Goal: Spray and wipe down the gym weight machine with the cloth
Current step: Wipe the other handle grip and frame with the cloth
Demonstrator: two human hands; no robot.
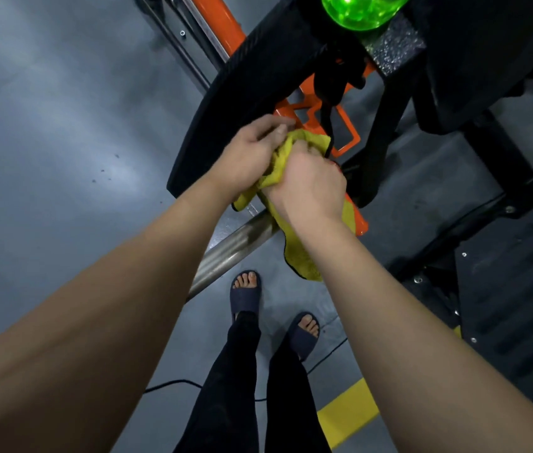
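Observation:
A yellow cloth (301,259) with a dark edge is bunched between both hands over the orange frame (345,125) of the weight machine. My left hand (252,155) grips the cloth's upper left part, its fingers curled near the black curved pad (242,93). My right hand (307,184) grips the cloth from the right, and a loose end of it hangs below my wrist. A green spray bottle (361,9) stands on the machine at the top edge of the view.
A steel bar (232,253) runs from the machine toward lower left, under the cloth. The black machine base (513,289) with bolts fills the right side. My feet in dark sandals (245,295) stand on grey floor, with a yellow floor mark (346,416) and a thin cable nearby.

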